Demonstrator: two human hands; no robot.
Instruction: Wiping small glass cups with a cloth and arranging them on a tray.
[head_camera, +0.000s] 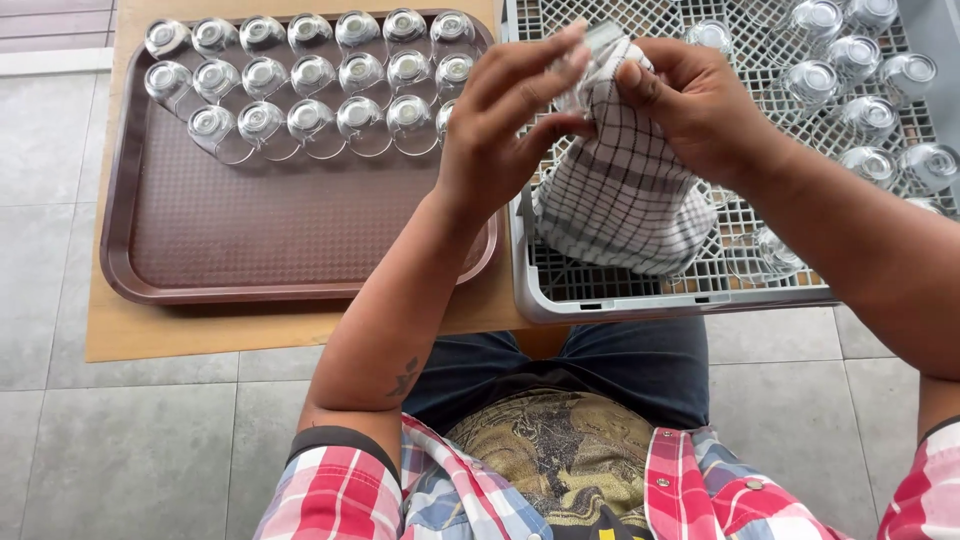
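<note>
A small clear glass (597, 45) is held up in the upper middle of the frame, above the near left corner of a grey plastic rack (640, 290). It is wrapped almost wholly in a white cloth with thin dark checks (620, 195), so that only its rim shows at the top. Its long axis appears tilted, with the rim toward the upper edge of the frame and the cloth hanging down toward the rack.

The glass lies between both hands. The left hand (500, 135) is closed around it from the left, fingers curled over the cloth. The right hand (695, 105) is pressed against it from the right, thumb and fingers gripping the cloth. Neither hand is clearly nearer.

Rows of upturned glasses (310, 75) stand on a brown tray (270, 240) at the upper left. More glasses (860, 75) lie in the rack at the upper right.
</note>
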